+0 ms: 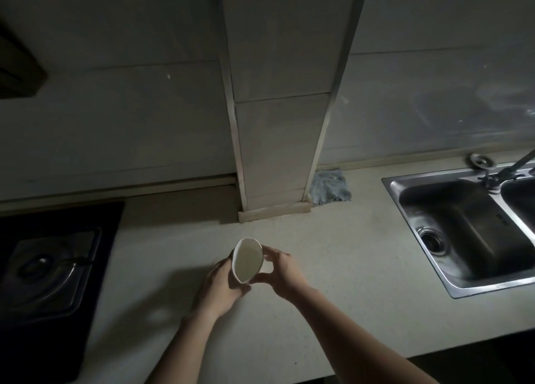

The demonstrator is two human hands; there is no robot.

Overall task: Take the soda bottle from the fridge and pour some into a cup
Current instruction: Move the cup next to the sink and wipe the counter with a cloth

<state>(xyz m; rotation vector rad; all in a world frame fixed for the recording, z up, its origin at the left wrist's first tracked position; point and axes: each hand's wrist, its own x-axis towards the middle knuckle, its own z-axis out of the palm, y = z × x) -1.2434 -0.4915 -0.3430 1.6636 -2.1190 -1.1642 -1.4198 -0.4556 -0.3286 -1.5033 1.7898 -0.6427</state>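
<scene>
Both hands hold a white paper cup [247, 260] over the pale countertop [333, 282].

The cup sits at 6 o'clock from the frame's centre, tilted so its mouth faces the camera. The left hand [223, 285] wraps its curled fingers round the cup's side from 8 o'clock, while the right hand [282, 273] pinches the wall near the rim from 3 o'clock. From the cup, the steel sink [389, 181] lies at 3 o'clock, the black stove [52, 268] at 9 o'clock and a grey cloth [330, 191] at 1 o'clock.

The cup [247, 260] was partly hidden by the left hand [223, 289], and the sink [492, 286] and hob [43, 268] were cropped at the edges.
</scene>
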